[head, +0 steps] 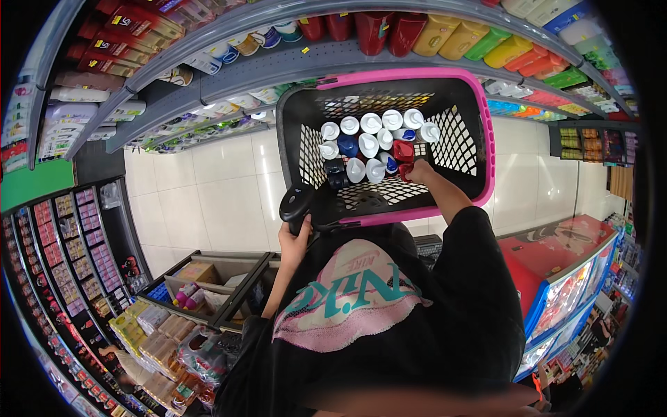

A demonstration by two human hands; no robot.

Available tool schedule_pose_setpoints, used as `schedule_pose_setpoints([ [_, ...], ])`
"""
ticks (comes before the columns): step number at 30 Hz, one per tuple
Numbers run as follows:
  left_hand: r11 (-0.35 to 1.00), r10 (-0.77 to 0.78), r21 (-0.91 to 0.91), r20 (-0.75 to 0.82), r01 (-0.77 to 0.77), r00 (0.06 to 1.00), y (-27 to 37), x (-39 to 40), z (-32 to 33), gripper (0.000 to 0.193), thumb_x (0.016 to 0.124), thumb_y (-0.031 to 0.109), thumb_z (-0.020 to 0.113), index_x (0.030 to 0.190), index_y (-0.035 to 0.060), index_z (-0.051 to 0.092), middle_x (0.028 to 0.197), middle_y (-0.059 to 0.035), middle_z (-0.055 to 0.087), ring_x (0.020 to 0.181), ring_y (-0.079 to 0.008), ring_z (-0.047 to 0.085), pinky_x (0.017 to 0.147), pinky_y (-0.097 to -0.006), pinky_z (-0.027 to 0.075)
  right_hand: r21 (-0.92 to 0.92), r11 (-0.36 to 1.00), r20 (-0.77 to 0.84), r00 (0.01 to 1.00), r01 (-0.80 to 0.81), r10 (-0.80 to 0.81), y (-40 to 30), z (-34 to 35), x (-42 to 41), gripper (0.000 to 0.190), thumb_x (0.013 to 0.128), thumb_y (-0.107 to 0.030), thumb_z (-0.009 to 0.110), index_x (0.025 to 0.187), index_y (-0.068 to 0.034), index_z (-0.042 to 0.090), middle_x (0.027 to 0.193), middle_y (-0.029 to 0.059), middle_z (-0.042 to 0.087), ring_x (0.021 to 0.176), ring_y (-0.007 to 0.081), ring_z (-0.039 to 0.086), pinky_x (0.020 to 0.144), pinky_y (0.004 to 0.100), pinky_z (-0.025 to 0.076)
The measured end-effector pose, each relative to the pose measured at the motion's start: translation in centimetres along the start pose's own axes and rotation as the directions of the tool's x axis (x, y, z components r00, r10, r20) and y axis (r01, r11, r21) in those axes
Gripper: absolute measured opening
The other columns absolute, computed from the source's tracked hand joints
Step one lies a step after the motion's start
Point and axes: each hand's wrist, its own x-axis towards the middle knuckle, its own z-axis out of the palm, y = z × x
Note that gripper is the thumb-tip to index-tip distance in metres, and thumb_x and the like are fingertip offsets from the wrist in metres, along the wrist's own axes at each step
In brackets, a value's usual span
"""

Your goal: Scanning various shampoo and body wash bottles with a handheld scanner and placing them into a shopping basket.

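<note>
A black plastic shopping basket (461, 99) with a pink rim stands before me. Inside it are several bottles with white pump tops (369, 145), a dark blue cap (347, 145), dark bottles (337, 181) and red bottles (403, 151). My right hand (420, 173) reaches into the basket, its fingers on a red bottle at the right of the group. Around the handle of a black handheld barcode scanner (297, 202), my left hand (294, 241) is closed, just outside the basket's near left corner.
Beyond the basket runs a grey metal shelf (250, 70) of bottles. Carts holding a cardboard box (198, 273) and packs of tissue (159, 341) stand at lower left. A red cabinet (557, 245) is at right. Other people's arms show at lower left (125, 362) and lower right (542, 380).
</note>
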Motion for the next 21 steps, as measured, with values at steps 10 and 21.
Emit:
schedule_pose_setpoints([
  [10, 1.0, -0.015, -0.004, -0.028, 0.015, 0.999, -0.3, -0.3, -0.4, 0.022, 0.093, 0.018, 0.07, 0.098, -0.002, 0.064, 0.071, -0.0005, 0.062, 0.064, -0.0061, 0.056, 0.06, -0.023, 0.046, 0.119, 0.983, 0.229, 0.959, 0.141, -0.166, -1.1, -4.2, -2.7, 0.06, 0.059, -0.045, 0.09, 0.086, 0.004, 0.067, 0.078, 0.016, 0.07, 0.068, 0.0243, 0.07, 0.06, 0.0355, 0.057],
  [21, 1.0, 0.001, -0.005, -0.014, -0.001, 1.0, -0.5, 0.1, -0.6, 0.023, 0.095, 0.016, 0.067, 0.112, 0.0008, 0.066, 0.075, 0.001, 0.061, 0.064, -0.0058, 0.054, 0.057, -0.0228, 0.043, 0.316, 0.781, -0.224, 0.842, 0.539, -0.491, -9.5, -19.7, -8.3, 0.033, 0.09, -0.032, 0.07, 0.093, 0.001, 0.068, 0.078, 0.0132, 0.07, 0.063, 0.0191, 0.067, 0.062, 0.035, 0.053],
])
